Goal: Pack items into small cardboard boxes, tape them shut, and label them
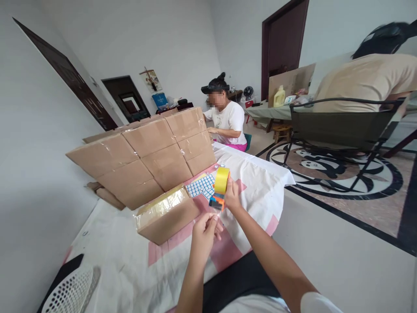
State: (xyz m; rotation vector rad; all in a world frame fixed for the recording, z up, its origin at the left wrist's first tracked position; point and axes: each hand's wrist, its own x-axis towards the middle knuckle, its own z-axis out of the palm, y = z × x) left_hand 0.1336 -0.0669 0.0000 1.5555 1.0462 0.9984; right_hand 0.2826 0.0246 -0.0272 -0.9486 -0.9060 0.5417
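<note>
My right hand (232, 195) grips an orange tape dispenser (217, 201) that carries a yellow tape roll (222, 180), held up above the cloth. Just below it my left hand (204, 232) pinches the clear tape end coming off the dispenser. A small cardboard box (167, 214) with shiny tape across its top lies on the white and pink cloth (260, 191) to the left of both hands. A sheet of blue grid stickers (202, 186) lies behind the dispenser.
Stacked cardboard boxes (146, 152) form a wall behind the small box. Beyond them a person in a white shirt (228, 119) sits at work. Another person sits in a folding chair (339, 126) at right. A white perforated basket (71, 291) is at bottom left.
</note>
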